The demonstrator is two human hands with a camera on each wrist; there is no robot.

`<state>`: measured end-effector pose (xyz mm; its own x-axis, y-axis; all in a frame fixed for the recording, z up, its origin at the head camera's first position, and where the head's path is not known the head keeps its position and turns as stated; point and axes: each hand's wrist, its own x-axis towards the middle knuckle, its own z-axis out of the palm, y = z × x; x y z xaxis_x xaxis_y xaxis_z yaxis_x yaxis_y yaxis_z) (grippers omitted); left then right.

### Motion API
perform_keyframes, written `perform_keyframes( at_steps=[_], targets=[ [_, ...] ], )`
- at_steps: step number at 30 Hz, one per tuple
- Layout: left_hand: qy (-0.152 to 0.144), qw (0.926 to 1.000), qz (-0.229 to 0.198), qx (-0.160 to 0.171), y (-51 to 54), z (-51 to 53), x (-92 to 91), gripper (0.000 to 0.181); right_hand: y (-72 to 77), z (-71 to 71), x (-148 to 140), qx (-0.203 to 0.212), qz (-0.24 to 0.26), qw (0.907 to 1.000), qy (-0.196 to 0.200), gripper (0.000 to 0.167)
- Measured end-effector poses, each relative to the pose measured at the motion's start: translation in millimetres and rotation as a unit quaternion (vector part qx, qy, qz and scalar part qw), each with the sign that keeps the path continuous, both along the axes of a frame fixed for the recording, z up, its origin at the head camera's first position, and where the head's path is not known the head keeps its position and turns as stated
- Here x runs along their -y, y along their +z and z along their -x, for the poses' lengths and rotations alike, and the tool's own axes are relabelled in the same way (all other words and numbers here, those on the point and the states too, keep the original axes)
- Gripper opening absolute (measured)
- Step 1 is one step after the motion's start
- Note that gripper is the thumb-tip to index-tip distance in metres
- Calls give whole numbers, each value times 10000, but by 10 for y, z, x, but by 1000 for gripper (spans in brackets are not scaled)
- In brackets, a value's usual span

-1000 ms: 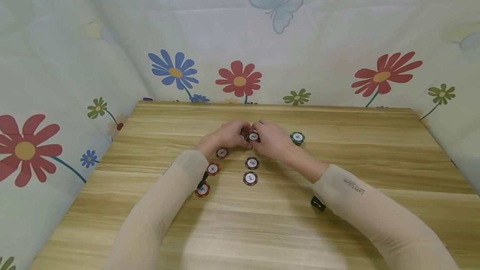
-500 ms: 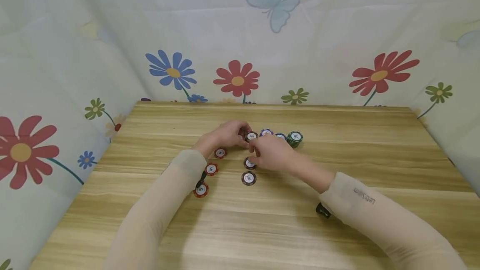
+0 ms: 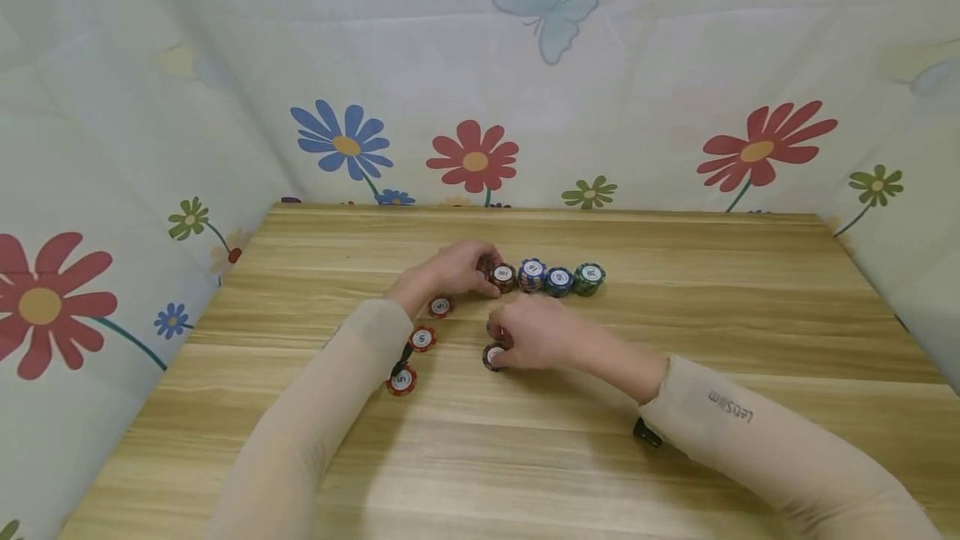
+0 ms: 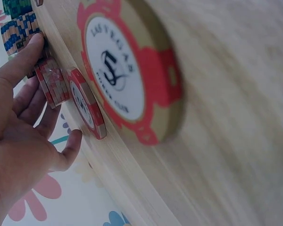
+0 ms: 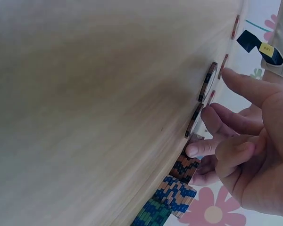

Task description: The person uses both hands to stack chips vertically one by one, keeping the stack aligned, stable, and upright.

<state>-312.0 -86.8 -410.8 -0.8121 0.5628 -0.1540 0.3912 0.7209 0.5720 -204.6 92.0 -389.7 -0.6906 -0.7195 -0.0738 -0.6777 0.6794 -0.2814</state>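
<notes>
My left hand (image 3: 459,267) is at the left end of a row of poker chip stacks, thumb on the near side and fingers beyond. It holds the end of the row, where a black chip stack (image 3: 503,277) stands beside a red chip stack (image 4: 53,82); the red one is mostly hidden from the head view. My right hand (image 3: 542,332) reaches over two flat black chips on the table, with thumb and index finger by the nearer black chip (image 5: 208,82) and the farther black chip (image 5: 194,120). Nothing is visibly pinched in it.
Two blue-edged chip stacks (image 3: 558,281) and a green chip stack (image 3: 590,277) continue the row to the right. Loose red chips (image 3: 423,339) lie near the left forearm on the wooden table (image 3: 480,457). Flowered cloth (image 3: 637,107) hangs behind and beside it.
My right hand has left the stacks and moved nearer, over the two loose black chips, uncovering the blue stacks. My left hand has stayed at the row's left end.
</notes>
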Motion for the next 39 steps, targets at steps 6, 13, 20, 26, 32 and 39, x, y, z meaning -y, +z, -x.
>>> perform_keyframes(
  at_steps=[6,13,20,26,32,39],
  targets=[
    [-23,10000,16,-29,11,-10,3,40,-16,-33,3,-97,5,9994,317,26],
    [-30,10000,-31,-16,13,-23,8,39,-45,-38,15,-37,-119,9996,261,28],
    [-27,10000,-25,-67,6,-21,3,38,-66,-37,-16,-120,-145,9993,335,27],
    [-17,9999,-33,-95,13,-26,6,38,-28,-43,-53,-99,-174,9986,499,28],
    [-52,9999,-34,-121,4,-15,11,38,-2,-53,-52,-36,-252,9985,475,26],
    [-60,9999,-42,-130,5,-13,6,38,-3,-52,-67,-117,-182,9982,557,24]
  ],
)
